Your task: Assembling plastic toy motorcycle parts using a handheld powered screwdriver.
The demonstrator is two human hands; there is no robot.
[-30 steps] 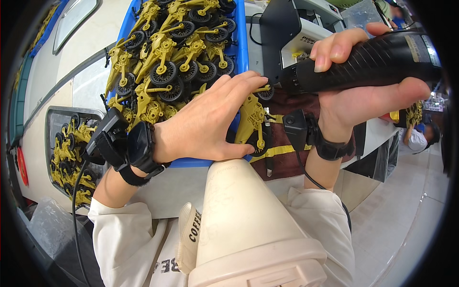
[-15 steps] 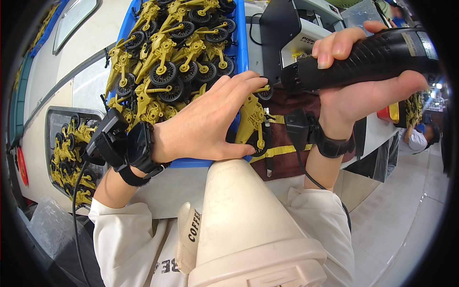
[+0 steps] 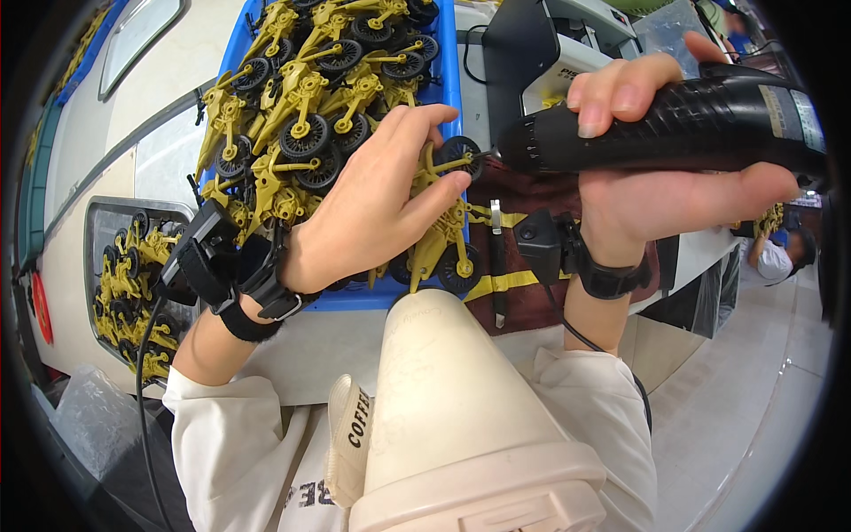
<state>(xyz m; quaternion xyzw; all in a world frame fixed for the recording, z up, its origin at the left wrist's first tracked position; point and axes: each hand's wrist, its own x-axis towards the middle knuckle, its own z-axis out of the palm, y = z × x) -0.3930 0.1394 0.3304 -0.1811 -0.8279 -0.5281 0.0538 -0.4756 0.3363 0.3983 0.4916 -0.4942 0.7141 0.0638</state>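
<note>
My left hand [image 3: 368, 199] grips a yellow toy motorcycle [image 3: 433, 244] with black spoked wheels at the right edge of a blue tub [image 3: 450, 75]. Its thumb and fingers close round the frame, partly hiding it. My right hand [image 3: 620, 208] is wrapped round a black electric screwdriver [image 3: 674, 124] lying sideways. The thin bit points left at the hub of the motorcycle's upper wheel [image 3: 459, 158]. Whether the bit sits in a screw is too small to tell.
More toy motorcycles [image 3: 306, 137] fill the tub, and others lie in a metal tray [image 3: 146, 206] at left. A maroon mat [image 3: 523, 310] lies right of the tub, below a dark-panelled machine [image 3: 523, 53]. A beige cup-shaped object [image 3: 452, 372] stands close in front.
My left hand has turned the motorcycle and shifted it slightly left, with the thumb raised. The screwdriver has come left and down, bringing its bit to the upper wheel.
</note>
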